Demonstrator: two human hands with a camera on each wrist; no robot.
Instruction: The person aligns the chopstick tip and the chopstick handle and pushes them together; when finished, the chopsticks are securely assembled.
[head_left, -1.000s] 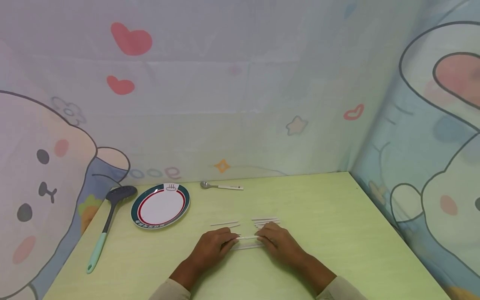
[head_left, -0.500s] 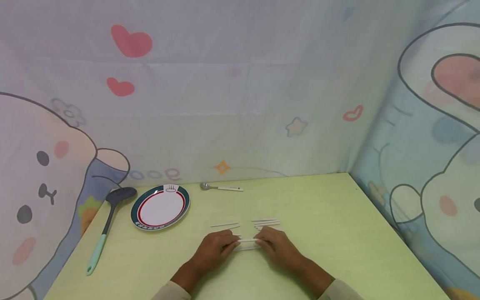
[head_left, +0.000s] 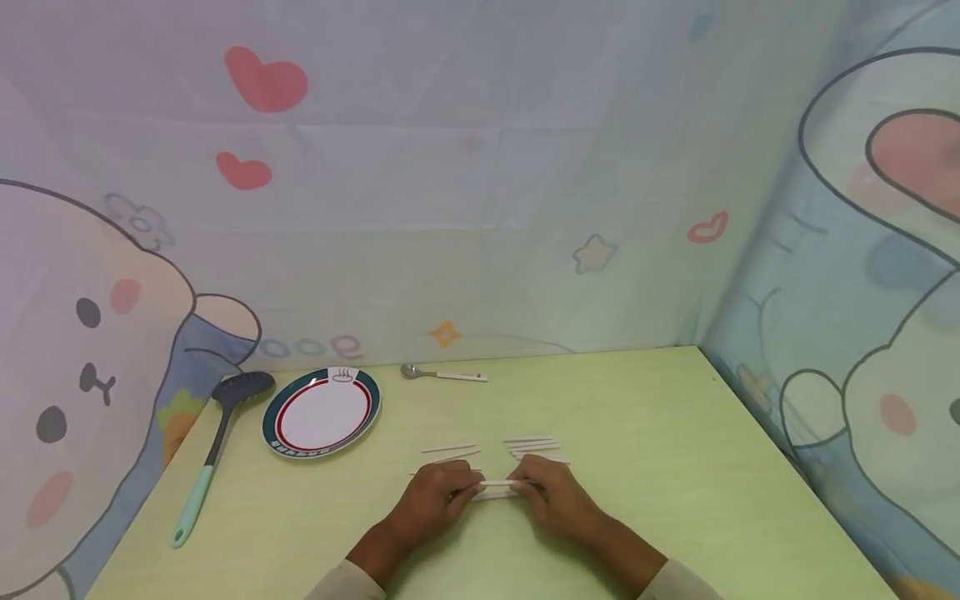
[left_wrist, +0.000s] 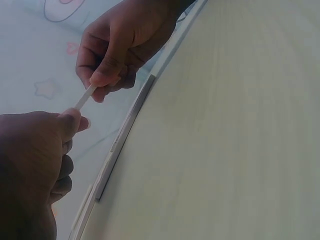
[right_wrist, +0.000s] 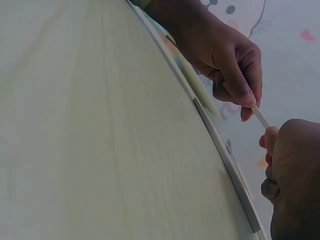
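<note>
A thin white stick (head_left: pixel 497 482) is stretched level between my hands, just above the table. My left hand (head_left: pixel 431 504) pinches one end between thumb and fingertips; my right hand (head_left: pixel 558 500) pinches the other in the same way. Both ends are hidden by the fingers. Below it lies a longer pale stick (left_wrist: pixel 125 137) on the table, partly behind the hands in the head view. Just beyond the hands, several thin sticks lie in a left group (head_left: pixel 450 449) and a right group (head_left: pixel 534 445).
Farther back on the pale green table (head_left: pixel 675 467) are a round plate (head_left: pixel 322 414) with a dark green rim and a small spoon (head_left: pixel 450 376). A slotted turner (head_left: pixel 217 446) with a mint handle lies at the left edge. Printed cloth (head_left: pixel 480 167) hangs behind.
Both hands have drawn slightly toward me with the pinched stick, exposing more of the sticks behind them. The grip on both ends looks the same, and the other things stay in place.
</note>
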